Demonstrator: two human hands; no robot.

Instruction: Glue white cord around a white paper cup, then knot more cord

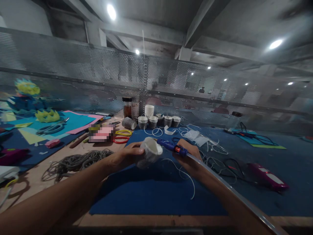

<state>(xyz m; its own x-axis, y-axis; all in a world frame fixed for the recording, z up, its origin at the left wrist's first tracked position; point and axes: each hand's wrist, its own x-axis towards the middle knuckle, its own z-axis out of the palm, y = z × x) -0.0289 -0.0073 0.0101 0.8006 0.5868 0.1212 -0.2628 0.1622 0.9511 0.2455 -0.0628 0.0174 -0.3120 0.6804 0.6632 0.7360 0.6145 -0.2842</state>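
My left hand is closed around a paper cup with grey cord-like wrapping, tilted so its white mouth faces right. My right hand grips a blue hot glue gun, a long clear glue stick trailing from its back end. The gun's tip is at the cup's rim; whether it touches I cannot tell. Below them, a loose white cord lies on the blue mat. Beyond the hands stand several similar wrapped cups, with one more cup on its side.
Grey cord lies coiled at left, near red and yellow scissors. Behind the cups are a paper cup stack and a brown jar. Cables and a purple device lie right. A perforated metal screen closes the back.
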